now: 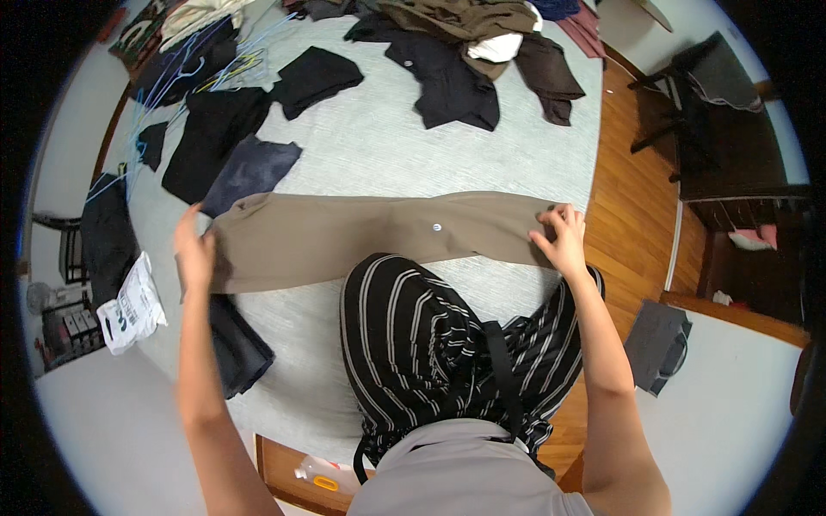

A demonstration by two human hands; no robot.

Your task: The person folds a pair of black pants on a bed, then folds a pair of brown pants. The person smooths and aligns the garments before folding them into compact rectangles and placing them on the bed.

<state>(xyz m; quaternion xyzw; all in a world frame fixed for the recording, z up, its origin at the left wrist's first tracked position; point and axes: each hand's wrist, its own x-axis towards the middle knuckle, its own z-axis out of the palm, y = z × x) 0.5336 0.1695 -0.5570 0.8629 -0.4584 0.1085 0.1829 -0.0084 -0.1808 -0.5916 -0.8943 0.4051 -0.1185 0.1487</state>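
Across the bed in front of my knees lie taupe-brown leggings [335, 232], folded lengthwise into a long strip with a small round pale mark. My left hand [194, 249] is at their wider left end, fingers closed around the edge and slightly blurred. At the narrower right end, my right hand [564, 239] rests with bent fingers apart, its fingertips on the cloth. A dark blue folded garment [251, 175] touches the far left edge of the leggings. Dark folded cloth [237, 348] lies beside my left forearm.
Black folded garments [215, 138] and blue wire hangers [176, 73] are at the far left. A clothes pile [465, 26] covers the far edge, a black garment [456, 90] before it. A white plastic bag [132, 308] lies left. Wooden floor [632, 172] borders the bed's right side.
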